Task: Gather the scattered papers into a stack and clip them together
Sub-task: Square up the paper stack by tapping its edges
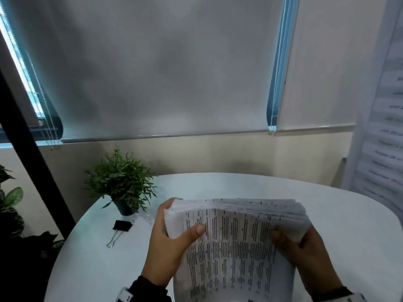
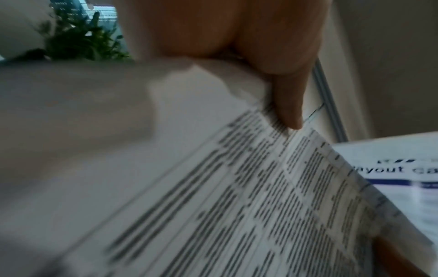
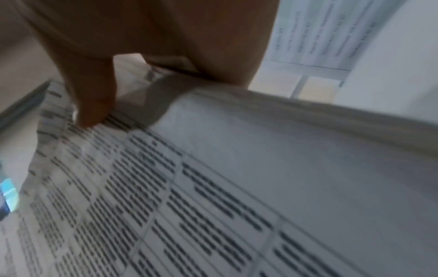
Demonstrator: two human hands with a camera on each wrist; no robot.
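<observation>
A thick stack of printed papers (image 1: pixel 235 240) is held upright above the white table (image 1: pixel 98 258), its top edge fanned and uneven. My left hand (image 1: pixel 172 238) grips the stack's left edge, thumb on the printed front, fingers behind. My right hand (image 1: pixel 305 253) grips the right edge the same way. In the left wrist view my thumb (image 2: pixel 289 105) presses on the papers (image 2: pixel 237 206). The right wrist view shows my thumb (image 3: pixel 92 105) on the printed sheet (image 3: pixel 189 206). A black binder clip (image 1: pixel 121 227) with silver handles lies on the table, left of my left hand.
A small potted plant (image 1: pixel 122 184) stands at the table's back left, just behind the clip. A dark pole (image 1: pixel 37 162) and larger leaves (image 1: pixel 11 201) are off the table's left side. A printed banner (image 1: pixel 383 127) hangs at the right.
</observation>
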